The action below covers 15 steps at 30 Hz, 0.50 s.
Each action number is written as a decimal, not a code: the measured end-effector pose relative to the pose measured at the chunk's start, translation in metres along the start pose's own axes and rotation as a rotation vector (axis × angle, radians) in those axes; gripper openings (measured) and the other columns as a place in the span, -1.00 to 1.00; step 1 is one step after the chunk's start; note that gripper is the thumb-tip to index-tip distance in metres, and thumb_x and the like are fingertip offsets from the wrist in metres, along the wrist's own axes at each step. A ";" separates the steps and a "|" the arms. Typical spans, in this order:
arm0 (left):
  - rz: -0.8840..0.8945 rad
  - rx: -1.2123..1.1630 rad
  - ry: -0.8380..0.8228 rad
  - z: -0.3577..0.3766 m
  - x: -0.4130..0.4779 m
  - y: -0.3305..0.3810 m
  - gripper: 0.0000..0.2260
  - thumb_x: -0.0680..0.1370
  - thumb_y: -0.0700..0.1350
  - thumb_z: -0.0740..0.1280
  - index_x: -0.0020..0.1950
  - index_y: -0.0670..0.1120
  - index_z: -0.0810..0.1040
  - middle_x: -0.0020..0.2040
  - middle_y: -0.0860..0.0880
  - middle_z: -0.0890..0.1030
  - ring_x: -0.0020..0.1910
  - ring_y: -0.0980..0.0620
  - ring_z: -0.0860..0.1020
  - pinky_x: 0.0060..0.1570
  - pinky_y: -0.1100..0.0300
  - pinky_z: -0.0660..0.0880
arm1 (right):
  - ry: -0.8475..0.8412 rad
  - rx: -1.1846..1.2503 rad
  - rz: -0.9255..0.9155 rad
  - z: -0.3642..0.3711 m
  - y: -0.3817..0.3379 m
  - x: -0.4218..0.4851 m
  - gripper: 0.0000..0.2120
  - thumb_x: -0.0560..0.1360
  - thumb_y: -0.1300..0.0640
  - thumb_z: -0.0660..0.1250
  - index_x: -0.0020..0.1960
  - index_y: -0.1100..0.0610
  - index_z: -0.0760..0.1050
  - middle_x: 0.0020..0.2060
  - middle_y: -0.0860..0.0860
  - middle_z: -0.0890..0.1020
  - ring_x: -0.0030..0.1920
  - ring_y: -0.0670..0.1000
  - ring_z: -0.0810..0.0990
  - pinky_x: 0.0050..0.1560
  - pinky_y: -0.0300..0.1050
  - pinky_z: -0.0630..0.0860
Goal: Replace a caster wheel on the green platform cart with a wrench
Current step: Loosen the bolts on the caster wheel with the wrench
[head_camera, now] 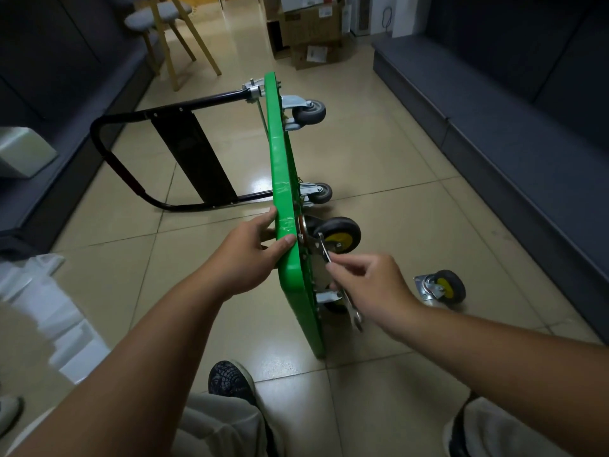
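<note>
At left the black handle point(131, 153) lies on open tiles. My left hand point(250, 255) curls over the rim of the green platform cart point(280, 153), which stands on edge mid-aisle. My right hand point(372, 285) pinches the wrench point(324, 250) at the mounted caster point(339, 234). A loose caster point(441, 288) sits beyond, near the dark bench point(527, 143).

Green cart point(281, 179) stands on edge on tiled floor. Left hand point(252, 255) grips its rim; right hand point(369, 285) holds wrench point(324, 250) at yellow-hubbed caster point(339, 237). Loose caster point(441, 286) lies nearby.
</note>
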<state>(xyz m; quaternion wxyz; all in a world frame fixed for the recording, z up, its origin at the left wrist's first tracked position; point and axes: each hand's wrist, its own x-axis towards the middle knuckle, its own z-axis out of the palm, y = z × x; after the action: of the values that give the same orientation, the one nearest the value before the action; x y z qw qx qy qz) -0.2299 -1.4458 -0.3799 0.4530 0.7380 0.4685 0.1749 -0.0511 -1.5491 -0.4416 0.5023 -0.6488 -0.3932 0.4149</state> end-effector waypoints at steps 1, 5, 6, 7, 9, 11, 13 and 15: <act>0.002 -0.010 0.000 0.000 0.000 -0.001 -0.41 0.66 -0.11 0.34 0.66 0.02 0.22 0.40 -0.02 0.56 0.33 0.01 0.58 0.08 0.21 0.65 | -0.001 0.033 0.041 -0.001 -0.015 0.003 -0.81 0.53 0.20 0.44 0.14 0.15 0.67 -0.29 0.06 0.72 -0.28 -0.08 0.65 -0.19 -0.27 0.55; 0.000 -0.047 -0.002 0.001 -0.003 0.001 -0.43 0.66 -0.12 0.33 0.65 0.05 0.22 0.34 0.03 0.56 0.27 0.06 0.60 0.02 0.29 0.64 | -0.055 0.136 0.228 0.003 -0.052 0.012 -0.95 0.53 0.22 0.44 -0.07 0.17 0.69 -0.30 0.07 0.68 -0.33 -0.07 0.61 -0.50 -0.31 0.42; 0.001 -0.053 -0.002 0.001 -0.003 0.001 -0.43 0.66 -0.13 0.33 0.65 0.05 0.22 0.34 0.03 0.56 0.26 0.07 0.61 0.01 0.29 0.64 | -0.084 0.133 0.282 0.004 -0.058 0.013 -0.94 0.53 0.23 0.43 -0.10 0.17 0.68 -0.29 0.08 0.66 -0.34 -0.05 0.60 -0.54 -0.31 0.36; 0.005 -0.060 -0.004 0.001 -0.002 0.001 -0.43 0.67 -0.14 0.33 0.65 0.04 0.22 0.35 0.01 0.57 0.26 0.06 0.61 0.01 0.29 0.64 | -0.111 0.124 0.333 0.006 -0.062 0.014 -0.93 0.53 0.23 0.42 -0.10 0.18 0.67 -0.30 0.09 0.65 -0.35 -0.04 0.58 -0.56 -0.32 0.31; 0.010 -0.067 -0.004 0.001 -0.002 0.001 -0.44 0.67 -0.16 0.33 0.64 0.02 0.24 0.33 -0.02 0.59 0.28 0.03 0.61 0.00 0.28 0.64 | -0.150 0.109 0.402 0.007 -0.068 0.017 -0.92 0.54 0.20 0.40 -0.06 0.20 0.65 -0.35 0.09 0.63 -0.40 -0.04 0.55 -0.55 -0.32 0.25; 0.013 -0.063 -0.002 0.001 -0.001 0.000 -0.45 0.67 -0.16 0.33 0.63 0.02 0.26 0.31 -0.02 0.60 0.29 0.02 0.61 0.01 0.25 0.65 | -0.199 0.114 0.454 0.006 -0.072 0.023 -0.93 0.56 0.17 0.39 -0.04 0.17 0.62 -0.38 0.07 0.61 -0.47 -0.08 0.51 -0.56 -0.34 0.28; 0.018 -0.052 -0.007 0.001 -0.001 -0.001 -0.46 0.67 -0.15 0.33 0.63 0.04 0.27 0.32 0.00 0.61 0.30 0.01 0.60 0.05 0.20 0.66 | -0.271 0.118 0.485 0.005 -0.078 0.029 -0.93 0.58 0.15 0.37 -0.06 0.13 0.58 -0.37 0.05 0.60 -0.43 -0.09 0.47 -0.51 -0.30 0.30; 0.019 -0.035 -0.009 0.000 -0.001 -0.002 -0.46 0.67 -0.14 0.33 0.63 0.05 0.26 0.30 0.02 0.60 0.31 0.02 0.59 0.07 0.18 0.66 | -0.349 0.103 0.504 0.004 -0.085 0.036 -0.87 0.62 0.13 0.30 -0.11 0.11 0.53 -0.40 0.01 0.55 -0.46 -0.12 0.38 -0.43 -0.31 0.21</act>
<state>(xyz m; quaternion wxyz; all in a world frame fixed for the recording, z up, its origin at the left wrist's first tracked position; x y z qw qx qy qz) -0.2311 -1.4467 -0.3812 0.4665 0.7350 0.4564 0.1839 -0.0504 -1.4987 -0.3643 0.3409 -0.6187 -0.2786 0.6507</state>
